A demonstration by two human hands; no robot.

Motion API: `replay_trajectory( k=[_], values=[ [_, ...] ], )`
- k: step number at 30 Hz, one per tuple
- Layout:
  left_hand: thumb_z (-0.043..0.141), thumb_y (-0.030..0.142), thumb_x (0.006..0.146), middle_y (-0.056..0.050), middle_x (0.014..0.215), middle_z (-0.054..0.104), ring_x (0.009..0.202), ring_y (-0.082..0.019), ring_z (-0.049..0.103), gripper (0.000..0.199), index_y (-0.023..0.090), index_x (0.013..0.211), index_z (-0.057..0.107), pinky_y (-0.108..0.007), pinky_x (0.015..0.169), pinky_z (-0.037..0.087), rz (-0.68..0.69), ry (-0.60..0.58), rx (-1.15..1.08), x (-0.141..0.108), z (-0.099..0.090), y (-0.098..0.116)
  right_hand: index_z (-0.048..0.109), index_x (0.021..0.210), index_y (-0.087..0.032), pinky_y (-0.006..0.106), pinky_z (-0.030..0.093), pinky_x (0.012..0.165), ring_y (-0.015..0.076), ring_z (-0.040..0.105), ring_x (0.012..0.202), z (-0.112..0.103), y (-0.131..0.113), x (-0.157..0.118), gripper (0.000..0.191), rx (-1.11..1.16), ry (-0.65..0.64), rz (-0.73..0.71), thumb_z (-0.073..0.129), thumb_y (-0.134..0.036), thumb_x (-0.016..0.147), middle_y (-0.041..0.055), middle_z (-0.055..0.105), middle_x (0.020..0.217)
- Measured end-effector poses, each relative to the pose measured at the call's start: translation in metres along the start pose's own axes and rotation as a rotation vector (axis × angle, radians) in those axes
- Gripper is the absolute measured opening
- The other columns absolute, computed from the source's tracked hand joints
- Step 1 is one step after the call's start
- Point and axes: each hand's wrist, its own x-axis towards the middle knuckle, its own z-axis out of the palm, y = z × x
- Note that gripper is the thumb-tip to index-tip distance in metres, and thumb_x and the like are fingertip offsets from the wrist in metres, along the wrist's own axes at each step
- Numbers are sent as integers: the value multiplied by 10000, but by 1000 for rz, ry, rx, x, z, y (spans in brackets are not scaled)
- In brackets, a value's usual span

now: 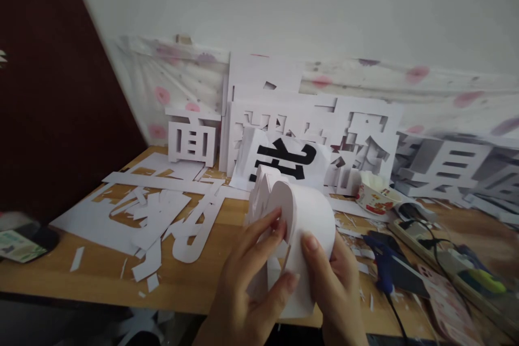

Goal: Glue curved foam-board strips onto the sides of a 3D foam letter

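Between my hands, above the table's front edge, is a white three-dimensional character (314, 211) with a curved side strip; it looks like card or foam board. My left hand (245, 275) has its fingers bent against the front face on the left, thumb low near the edge. On the curved side wall presses the thumb of my right hand (334, 281), its other fingers wrapped behind. A paper sheet with a black printed character (286, 158) leans behind the piece. To the right lies a blue hot glue gun (381, 265), its cord running over the front edge.
White cut-out boards (265, 78) lean on the wall. Finished white characters stand at left (192, 138) and right (450, 165). Board offcuts (162, 216) cover the table's left. A paper bowl (375, 200), power strip (425, 251) and pink phone (450, 300) lie at right.
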Motion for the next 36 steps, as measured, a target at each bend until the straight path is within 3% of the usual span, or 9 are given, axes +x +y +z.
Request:
replay_trajectory(
  k=[6, 13, 24, 31, 36],
  values=[
    [630, 197, 880, -92, 1449, 537, 1323, -242, 530, 524, 244, 1391, 527, -400, 1115, 474, 144, 95, 66, 2, 4, -3, 698, 956, -230, 244, 539, 626, 196, 684, 778, -3, 8, -2, 195, -1, -43, -42, 644, -410, 903, 29, 748, 885],
    [606, 164, 890, -93, 1451, 534, 1321, -256, 534, 488, 259, 1366, 550, -432, 1101, 483, 93, 108, 30, -1, 5, -2, 689, 1132, -301, 200, 560, 697, 161, 708, 844, -1, 10, -4, 220, 26, -69, -110, 609, -373, 940, 2, 761, 1007],
    [592, 187, 922, -54, 1463, 537, 1330, -240, 530, 467, 309, 1372, 560, -408, 1122, 461, -9, 115, -33, -2, 5, 4, 689, 1087, -269, 261, 581, 763, 184, 699, 842, 2, 10, -3, 230, -5, -12, -93, 639, -407, 909, 23, 746, 959],
    [579, 184, 930, -41, 1466, 539, 1337, -238, 525, 473, 323, 1381, 554, -402, 1121, 465, -28, 94, -50, 0, 4, 7, 678, 1133, -266, 309, 586, 826, 217, 705, 937, 3, 7, -6, 277, 29, -46, -57, 612, -431, 921, 54, 739, 1119],
    [574, 208, 939, -26, 1371, 621, 1268, -223, 585, 361, 329, 1273, 636, -380, 1053, 525, -49, 73, -35, 9, -11, 8, 679, 1205, -244, 341, 587, 862, 252, 704, 1016, 3, 2, -6, 349, 18, -64, -41, 612, -435, 921, 76, 737, 1151]
  ],
)
